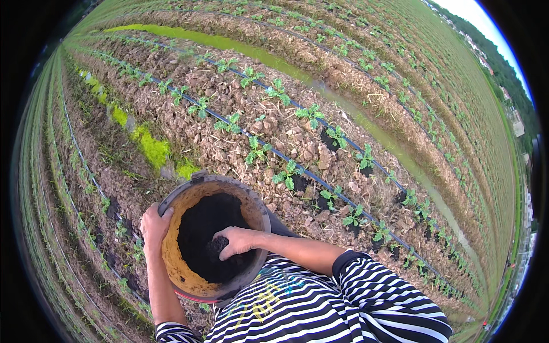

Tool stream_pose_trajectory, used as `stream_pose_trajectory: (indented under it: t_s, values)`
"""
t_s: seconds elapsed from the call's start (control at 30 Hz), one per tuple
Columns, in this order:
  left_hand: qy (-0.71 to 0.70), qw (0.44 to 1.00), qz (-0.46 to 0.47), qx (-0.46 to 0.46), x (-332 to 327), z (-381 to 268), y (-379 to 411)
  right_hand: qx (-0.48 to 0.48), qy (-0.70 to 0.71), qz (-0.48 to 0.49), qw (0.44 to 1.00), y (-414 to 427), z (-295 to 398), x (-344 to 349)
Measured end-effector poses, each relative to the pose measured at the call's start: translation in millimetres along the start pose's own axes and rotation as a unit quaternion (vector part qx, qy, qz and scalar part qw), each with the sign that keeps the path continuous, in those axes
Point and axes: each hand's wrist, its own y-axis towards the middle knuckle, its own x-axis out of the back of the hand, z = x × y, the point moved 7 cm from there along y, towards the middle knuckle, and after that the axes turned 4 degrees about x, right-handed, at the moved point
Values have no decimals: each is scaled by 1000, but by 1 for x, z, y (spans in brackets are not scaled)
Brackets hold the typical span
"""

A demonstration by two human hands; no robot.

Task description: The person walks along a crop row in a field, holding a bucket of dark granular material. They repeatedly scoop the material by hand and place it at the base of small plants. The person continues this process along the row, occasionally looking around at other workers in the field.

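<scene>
A round bucket (173,261) with a yellowish inner wall and a dark, dirty rim is held against my striped shirt. Loose black material (206,218), like compost or dark fertilizer, fills its lower part. My left hand (155,225) grips the rim on the left side, thumb over the edge. Inside the bucket, my right hand (238,242) curls around a clump of the black material (219,245), its fingertips partly hidden. Beyond the bucket, leafy seedlings (288,175) stand along a raised soil bed, some with black patches (322,201) at their bases.
Dark drip irrigation lines (274,151) run along the cloddy bed (266,124) beside the seedlings. A furrow with greenish water (364,122) lies to the right. Bright green growth (151,148) covers a wet furrow on the left. More planted rows stretch toward distant buildings (518,127).
</scene>
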Motion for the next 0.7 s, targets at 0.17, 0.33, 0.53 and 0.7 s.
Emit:
stream_pose_trajectory:
  t_s: [0.17, 0.33, 0.53, 0.7]
  values:
    - [-10, 999, 2, 48, -1, 43, 45, 3, 367, -204, 908, 5, 12, 100]
    - [-32, 994, 53, 86, 6, 72, 102, 24, 481, -401, 779, -31, -45, 266]
    - [-24, 996, 43, 73, 18, 97, 173, -255, -78, -646, 715, -63, -93, 415]
    - [-27, 993, 52, 102, 39, 107, 216, 74, 1, -312, 947, 139, 68, 283]
